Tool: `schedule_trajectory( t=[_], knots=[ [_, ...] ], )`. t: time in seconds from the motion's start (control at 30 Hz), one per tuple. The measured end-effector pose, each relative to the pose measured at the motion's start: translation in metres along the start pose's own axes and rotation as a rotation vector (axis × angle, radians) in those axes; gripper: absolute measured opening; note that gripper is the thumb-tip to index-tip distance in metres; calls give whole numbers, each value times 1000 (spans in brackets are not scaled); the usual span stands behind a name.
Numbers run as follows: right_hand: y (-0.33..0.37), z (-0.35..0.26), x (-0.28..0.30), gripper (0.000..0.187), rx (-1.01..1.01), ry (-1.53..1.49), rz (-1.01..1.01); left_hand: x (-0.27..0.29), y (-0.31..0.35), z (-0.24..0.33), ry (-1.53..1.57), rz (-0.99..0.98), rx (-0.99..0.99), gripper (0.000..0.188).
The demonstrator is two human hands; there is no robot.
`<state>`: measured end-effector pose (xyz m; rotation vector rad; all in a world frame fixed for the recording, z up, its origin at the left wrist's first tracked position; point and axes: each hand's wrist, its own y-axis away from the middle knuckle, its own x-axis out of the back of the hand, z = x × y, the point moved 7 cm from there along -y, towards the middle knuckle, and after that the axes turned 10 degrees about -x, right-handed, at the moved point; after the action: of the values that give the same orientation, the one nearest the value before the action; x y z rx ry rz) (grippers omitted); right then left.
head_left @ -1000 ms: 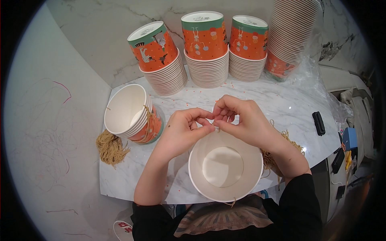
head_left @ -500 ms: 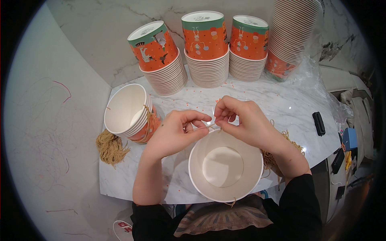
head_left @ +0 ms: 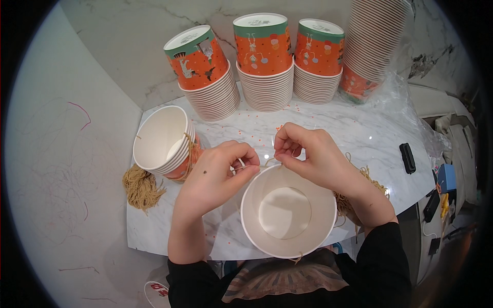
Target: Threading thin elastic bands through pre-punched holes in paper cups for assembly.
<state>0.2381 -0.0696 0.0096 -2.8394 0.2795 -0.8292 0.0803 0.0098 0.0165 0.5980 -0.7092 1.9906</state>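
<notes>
A white-lined paper bucket (head_left: pixel 250 215) stands open end up on the table in front of me. A short tan string hangs at its near rim. Above the far rim, my left hand (head_left: pixel 218 167) pinches a thin tan string (head_left: pixel 268 162) between thumb and fingers. My right hand (head_left: pixel 308 154) also has thumb and index finger pinched on the string, just beyond the rim. The string spans the gap between both hands; whether it passes through the rim I cannot tell. My right wrist lies over a tan string bundle (head_left: pixel 379 182) and partly hides it.
Nested paper buckets (head_left: pixel 163 134) with string handles lean at the left, beside a tan string bundle (head_left: pixel 142 189). Upside-down stacks of orange-and-green buckets (head_left: pixel 263 56) line the wall. A plastic-wrapped stack (head_left: pixel 372 41) stands far right, near a black object (head_left: pixel 407 158). Orange bits dot the marble-patterned table (head_left: pixel 231 246).
My left hand has drawn left, away from the right hand, and more string shows between them. My right hand and the bucket have hardly moved.
</notes>
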Motion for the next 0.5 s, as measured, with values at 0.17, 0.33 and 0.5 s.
schedule_trajectory(
  t=[0.17,0.33,0.5],
  knots=[
    [0,-1,-2,15,7,3,10,-5,-2,-2,43,26,-22,12],
    [1,1,1,16,21,25,67,-9,-6,-1,120,31,-57,16],
    [2,0,1,16,0,20,69,-10,-5,-1,135,20,-26,17]
  ],
)
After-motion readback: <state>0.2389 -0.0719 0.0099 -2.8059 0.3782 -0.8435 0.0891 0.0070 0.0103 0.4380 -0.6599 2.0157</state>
